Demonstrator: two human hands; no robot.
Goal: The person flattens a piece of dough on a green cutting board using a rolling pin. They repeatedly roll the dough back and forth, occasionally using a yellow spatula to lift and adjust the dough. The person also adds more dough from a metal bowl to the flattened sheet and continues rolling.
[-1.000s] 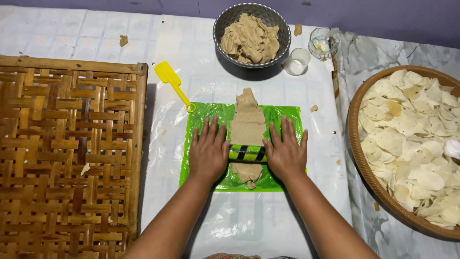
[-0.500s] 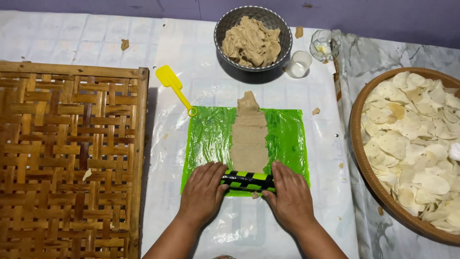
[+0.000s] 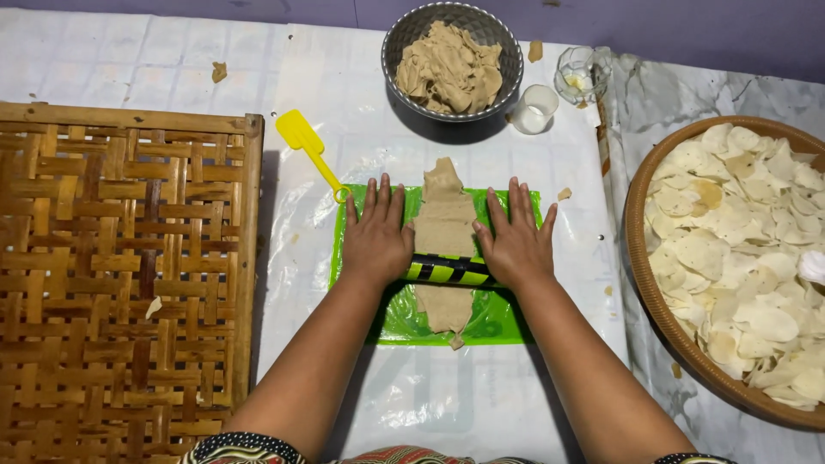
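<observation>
A long strip of tan dough (image 3: 444, 225) lies flattened on a green plastic sheet (image 3: 505, 311). Across its middle sits a black and green striped roller (image 3: 449, 271). My left hand (image 3: 375, 236) presses flat on the roller's left end, fingers spread and pointing away from me. On the right end my right hand (image 3: 516, 241) presses the same way. Dough shows both beyond the roller and on my side of it.
A metal bowl of dough pieces (image 3: 452, 62) stands at the back, with a small white cup (image 3: 534, 109) and a glass (image 3: 579, 76) beside it. A yellow spatula (image 3: 308, 149) lies left of the sheet. Woven bamboo tray (image 3: 120, 275) at left; round basket of thin pale rounds (image 3: 739, 249) at right.
Both hands and the roller went toward me along the dough, then pushed away again to about its middle.
</observation>
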